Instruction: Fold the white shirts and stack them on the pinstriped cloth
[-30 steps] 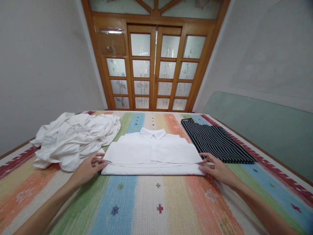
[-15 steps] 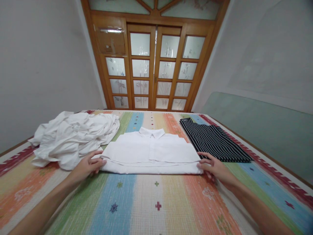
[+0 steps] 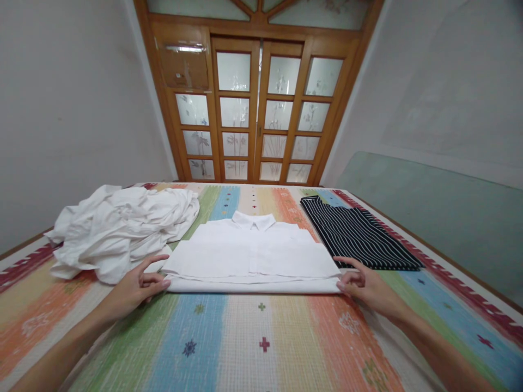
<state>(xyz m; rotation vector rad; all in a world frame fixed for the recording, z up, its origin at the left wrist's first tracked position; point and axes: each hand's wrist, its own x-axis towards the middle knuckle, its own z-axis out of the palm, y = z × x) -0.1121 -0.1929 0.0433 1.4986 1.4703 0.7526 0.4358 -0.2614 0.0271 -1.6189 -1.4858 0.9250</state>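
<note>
White collared shirt [image 3: 269, 253] is lying folded mid-view on the striped cover [image 3: 245, 343], front up, collar [image 3: 241, 220] pointing to 12 o'clock, placket [image 3: 254, 255] running down from it, stacked layers showing at 6. Left hand [image 3: 141, 280] is resting at the shirt's 8 o'clock corner, right hand [image 3: 363, 279] at its 4 o'clock corner. Both index fingers [image 3: 155, 263] are pointing inward, thumbs [image 3: 160, 286] are touching the corners, other visible fingers are sitting bent; cannot tell if either is pinching fabric.
</note>
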